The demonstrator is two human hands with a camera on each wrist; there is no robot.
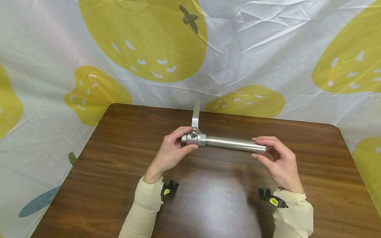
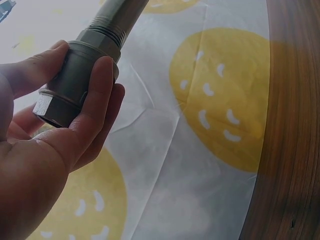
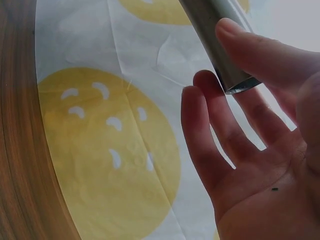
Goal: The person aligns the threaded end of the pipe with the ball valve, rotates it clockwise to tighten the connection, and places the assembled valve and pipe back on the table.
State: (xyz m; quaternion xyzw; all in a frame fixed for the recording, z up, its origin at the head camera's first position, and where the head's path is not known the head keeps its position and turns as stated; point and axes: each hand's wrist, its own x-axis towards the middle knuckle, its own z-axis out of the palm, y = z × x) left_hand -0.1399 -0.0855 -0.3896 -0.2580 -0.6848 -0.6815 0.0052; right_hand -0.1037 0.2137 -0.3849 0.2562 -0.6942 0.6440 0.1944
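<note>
Left hand (image 1: 172, 149) grips silver valve (image 1: 194, 139), its lever (image 1: 195, 114) pointing far. Metal pipe (image 1: 232, 144) extends right from valve; joint too small to judge how deeply seated. Right hand (image 1: 281, 160) pinches pipe's right end. Both over brown table (image 1: 131, 132). Yellow-fruit-print cloth (image 1: 226, 49) hangs beyond far edge.

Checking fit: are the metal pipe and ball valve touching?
Touching: the left wrist view shows the metal pipe threaded into the ball valve, some threads showing.
</note>
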